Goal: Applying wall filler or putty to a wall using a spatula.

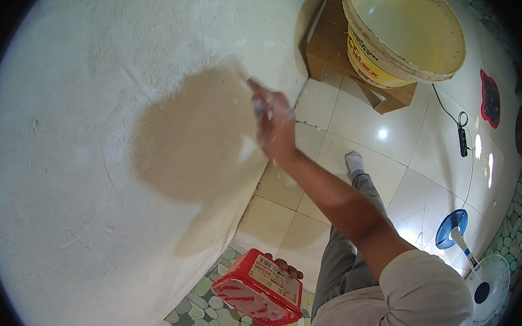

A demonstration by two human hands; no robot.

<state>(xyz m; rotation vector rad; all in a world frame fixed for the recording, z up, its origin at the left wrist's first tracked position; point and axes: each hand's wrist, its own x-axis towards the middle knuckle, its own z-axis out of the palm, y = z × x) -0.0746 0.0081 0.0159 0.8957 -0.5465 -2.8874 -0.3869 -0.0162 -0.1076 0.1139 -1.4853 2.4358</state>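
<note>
My right hand (274, 120) is stretched out at the pale plastered wall (84, 114), its fingers bent and flecked with white. A thin pale shape shows at the fingertips, but motion smears it and I cannot make out what it is. Lower down, my left hand (288, 269) grips a red plastic tub (257, 289) from its far side, only the fingertips showing over the edge. The tub is tilted, with a printed label on one side. White paste streaks its face toward me.
A large stained bucket (405, 31) holding pale liquid stands on a wooden stool (331, 45) at the far right. A black power strip (463, 141) with a cord and a standing fan (487, 289) are on the right. A dark red-edged mat (490, 98) lies on the tiles.
</note>
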